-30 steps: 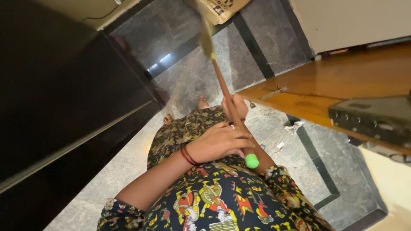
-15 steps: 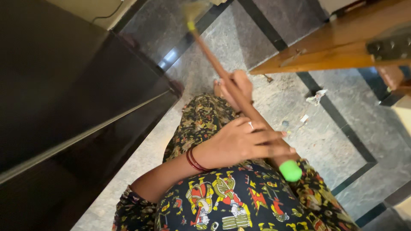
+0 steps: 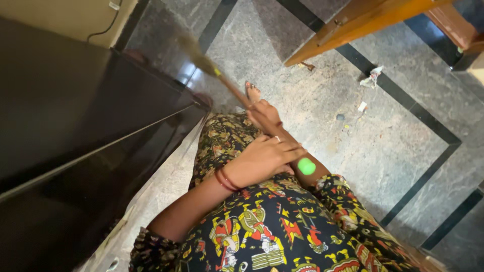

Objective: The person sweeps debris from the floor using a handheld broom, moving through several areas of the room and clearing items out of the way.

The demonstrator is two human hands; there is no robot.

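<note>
Item, in your hands: a long broom with a brown stick handle [image 3: 237, 93], a round green cap [image 3: 306, 166] at the near end and a blurred straw-coloured head [image 3: 194, 53] at the far end. The handle runs slantwise from the cap, just in front of your patterned dress [image 3: 272, 226], away across the floor to the head, which lies beside the dark cabinet.

Left hand [image 3: 262, 158]: clenched around the handle just above the green cap, fingers wrapped over the stick, a ring on one finger, red bangles [image 3: 225, 179] at the wrist.

Right hand [image 3: 264, 115]: farther along the same handle, closed on it, with the forearm running back under the left hand. The grip itself is partly hidden.

Item, floor: grey speckled stone floor [image 3: 353, 136] with black inlaid border strips [image 3: 428, 121]. One bare foot [image 3: 252, 92] shows beside the handle, just past the right hand.

Item, left side: a large dark glossy cabinet [image 3: 75, 126], its top edge running slantwise, close against your dress.

Item, upper right: an orange-brown wooden bench [image 3: 363, 20], seen from its edge.

Item, litter: a crumpled scrap of white paper [image 3: 372, 76] on a black strip, a smaller white scrap [image 3: 362, 106] near it, and a small dark round speck [image 3: 341, 117], all well apart from the broom's head.
</note>
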